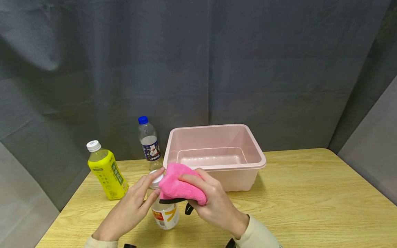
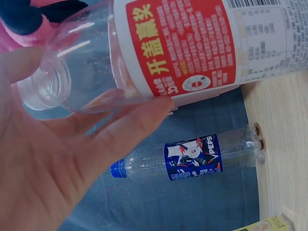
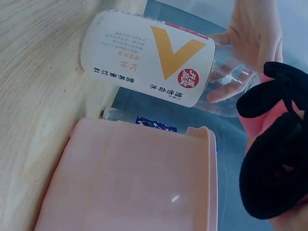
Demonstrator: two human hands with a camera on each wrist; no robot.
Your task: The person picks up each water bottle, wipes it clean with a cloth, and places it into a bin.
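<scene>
My left hand (image 1: 133, 203) holds a clear plastic bottle (image 1: 167, 217) at its neck, thumb and fingers on either side of the white cap (image 1: 156, 182). The bottle looks upright on the table; its white label (image 3: 144, 57) carries an orange V, and a red panel (image 2: 183, 45) shows in the left wrist view. In my right hand (image 1: 215, 203) is a bunched pink cloth (image 1: 180, 182) with black edging, gripped between thumb and fingers. It is right beside the bottle's cap and hides part of the bottle's upper side.
A pale pink plastic bin (image 1: 214, 168) stands behind the right hand. Left of the bin is a Pepsi bottle (image 1: 151, 146) with a blue cap. A yellow-labelled bottle (image 1: 108, 174) stands at the left edge of the wooden table (image 1: 310, 199). Grey cloth (image 1: 263, 69) hangs behind.
</scene>
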